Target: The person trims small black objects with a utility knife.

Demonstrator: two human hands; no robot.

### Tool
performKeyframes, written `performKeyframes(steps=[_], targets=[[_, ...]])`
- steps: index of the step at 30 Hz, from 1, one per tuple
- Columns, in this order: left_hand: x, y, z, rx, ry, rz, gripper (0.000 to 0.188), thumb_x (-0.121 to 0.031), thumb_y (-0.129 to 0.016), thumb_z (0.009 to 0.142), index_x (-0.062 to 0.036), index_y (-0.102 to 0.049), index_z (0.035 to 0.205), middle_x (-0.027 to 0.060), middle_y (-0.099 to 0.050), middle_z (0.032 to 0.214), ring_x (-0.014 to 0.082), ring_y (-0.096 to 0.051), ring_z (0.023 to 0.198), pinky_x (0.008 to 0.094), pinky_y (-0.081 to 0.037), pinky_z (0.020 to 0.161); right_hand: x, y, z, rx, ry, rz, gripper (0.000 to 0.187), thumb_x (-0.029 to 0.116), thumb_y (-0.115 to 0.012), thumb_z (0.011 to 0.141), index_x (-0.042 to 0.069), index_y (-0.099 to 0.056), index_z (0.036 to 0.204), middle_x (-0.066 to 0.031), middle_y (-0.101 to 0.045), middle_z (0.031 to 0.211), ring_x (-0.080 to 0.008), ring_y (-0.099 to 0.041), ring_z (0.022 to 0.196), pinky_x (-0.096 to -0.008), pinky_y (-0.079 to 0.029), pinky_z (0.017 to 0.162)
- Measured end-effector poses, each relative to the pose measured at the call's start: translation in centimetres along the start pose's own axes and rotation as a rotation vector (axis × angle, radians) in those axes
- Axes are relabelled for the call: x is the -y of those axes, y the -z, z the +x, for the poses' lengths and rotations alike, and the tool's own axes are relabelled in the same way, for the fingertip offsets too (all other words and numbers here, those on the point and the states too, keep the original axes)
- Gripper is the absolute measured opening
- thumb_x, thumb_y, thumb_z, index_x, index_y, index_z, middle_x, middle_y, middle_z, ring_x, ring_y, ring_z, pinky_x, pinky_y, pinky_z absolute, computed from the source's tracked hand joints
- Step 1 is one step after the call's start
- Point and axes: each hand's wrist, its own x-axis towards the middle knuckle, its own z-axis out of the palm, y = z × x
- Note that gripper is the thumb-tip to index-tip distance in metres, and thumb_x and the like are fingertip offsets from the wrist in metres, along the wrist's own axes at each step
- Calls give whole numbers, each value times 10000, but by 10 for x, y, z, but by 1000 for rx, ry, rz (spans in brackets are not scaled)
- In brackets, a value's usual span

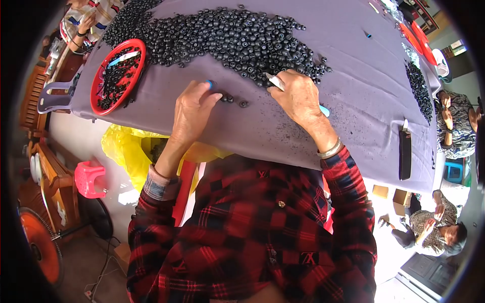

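Observation:
My left hand (193,110) is bent over the near part of the purple-grey cloth, with blue on one fingertip. A small black round piece (213,84) shows at its fingertips; the fingers partly hide it. My right hand (298,96) is closed round a small knife (276,81), its pale front part pointing up and left, its blue end (324,110) sticking out behind the palm. Between my hands lie a few loose black round pieces (243,104). Just beyond them spreads a large heap of black pieces (227,38), many with a hole in the middle.
A red basin (94,93) holding black scraps and a light-blue tool stands at the left. Dark crumbs are scattered near my right wrist. A black-handled knife (405,151) lies at the right edge. A yellow bag (121,151) hangs below the table; other people sit left and right.

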Motion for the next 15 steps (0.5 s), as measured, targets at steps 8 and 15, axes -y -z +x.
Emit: performKeyframes(steps=[8, 15], targets=[[-60, -14, -10, 230, 314, -926, 306, -85, -671, 875, -40, -507, 1130, 52, -627, 904, 134, -592, 756, 288, -500, 680, 37, 49, -37, -187, 181, 374, 265, 86, -813, 672, 36, -655, 879, -58, -602, 756, -180, -577, 617, -290, -459, 546], [-77, -24, -9, 490, 431, -1398, 334, -125, -613, 905, -58, -508, 1214, 18, -631, 918, 106, -567, 832, 276, -449, 749, 36, 55, -51, -183, 224, 450, 271, 58, -818, 659, 62, -650, 872, -29, -594, 757, -152, -571, 633, -277, -456, 547]])
